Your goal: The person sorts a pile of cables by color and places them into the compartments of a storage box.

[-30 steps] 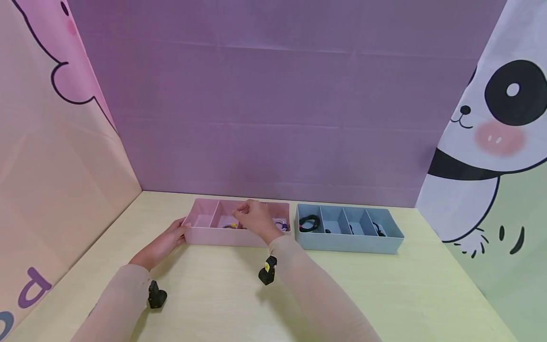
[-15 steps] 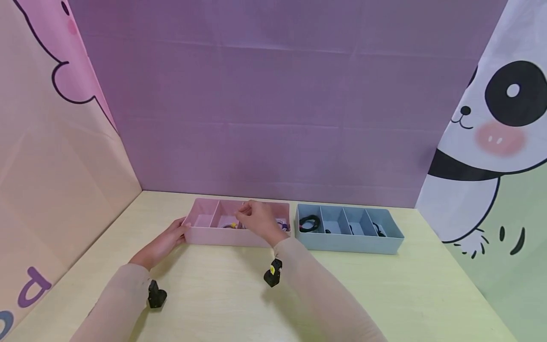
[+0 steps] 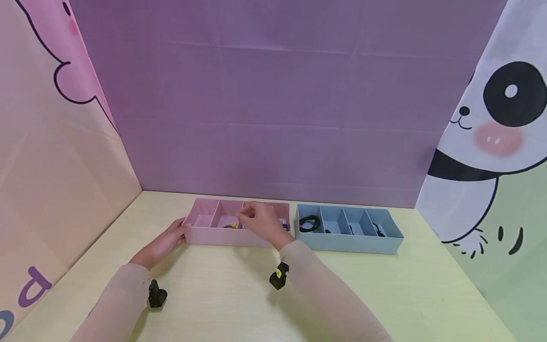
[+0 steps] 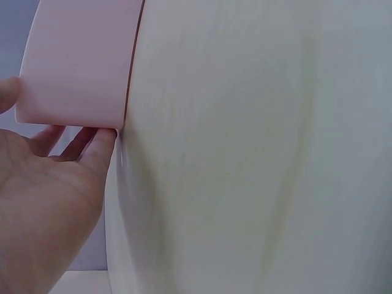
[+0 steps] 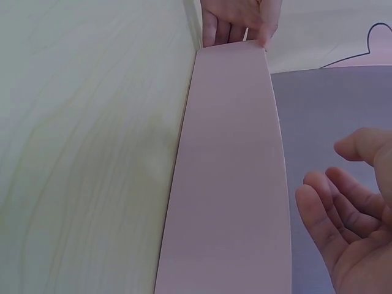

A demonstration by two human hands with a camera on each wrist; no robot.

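A pink divided box (image 3: pixel 226 237) stands on the table near the purple backdrop. At its left end my left hand (image 3: pixel 168 240) grips it, thumb at the rim and fingertips against the end wall, as the left wrist view shows. Over the box's right half hovers my right hand (image 3: pixel 262 221). Its fingers are loosely curled, and the right wrist view shows a gap between thumb and fingers with nothing in it. A small yellow-tipped coil (image 3: pixel 231 225) lies in the second compartment. Something purple and white (image 3: pixel 283 223) in the right compartment is partly hidden by my right hand.
Close to the right of the pink box stands a blue divided box (image 3: pixel 350 243). A black coiled cable (image 3: pixel 309 223) lies in its left compartment and a small black cord (image 3: pixel 378 229) in its right one. The purple backdrop (image 3: pixel 278 95) rises behind both.
My right hand has shifted slightly to the right over the pink box, with its wrist and forearm. My left hand and both boxes have stayed put.
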